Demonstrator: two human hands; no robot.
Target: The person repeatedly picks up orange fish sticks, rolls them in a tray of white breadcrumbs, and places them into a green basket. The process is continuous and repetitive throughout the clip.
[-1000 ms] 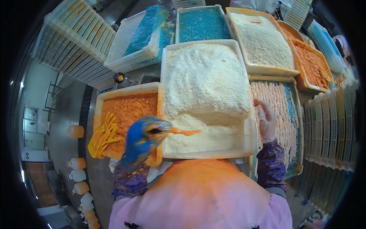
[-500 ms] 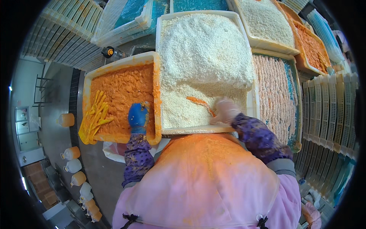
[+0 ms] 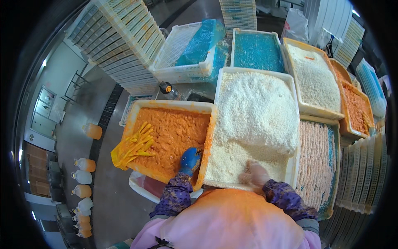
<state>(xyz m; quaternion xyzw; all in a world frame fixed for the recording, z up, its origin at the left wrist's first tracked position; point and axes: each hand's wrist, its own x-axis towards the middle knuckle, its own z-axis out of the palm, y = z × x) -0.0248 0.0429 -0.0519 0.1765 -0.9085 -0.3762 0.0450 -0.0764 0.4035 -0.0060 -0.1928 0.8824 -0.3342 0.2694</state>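
My left hand (image 3: 190, 160), in a blue glove, is at the right side of a tub (image 3: 132, 115) of wet orange chunky mixture (image 3: 174, 126). Its fingers look curled toward the mixture, and their tips are hidden. In a translucent glove, my right hand (image 3: 256, 173) rests low on the pale crumbs (image 3: 255, 108) in the white tub (image 3: 220, 89) beside it. Blur and crumbs hide its finger shape. No orange strip shows around it. Empty yellow gloves (image 3: 134, 145) lie over the left edge of the mixture tub.
To the right stands a tray (image 3: 335, 189) of crumb-coated strips in rows. Behind are another crumb tub (image 3: 313, 79), a blue-lined tray (image 3: 257, 52) and a white crate (image 3: 178, 56). A black bottle (image 3: 170, 90) stands beyond the mixture. Stacked trays (image 3: 360, 174) flank the right; jugs (image 3: 87, 164) line the floor.
The view has tilted up, showing more of the background. My left hand has turned from upright to lean right. Two orange strips on the crumbs have gone from sight near my right hand.
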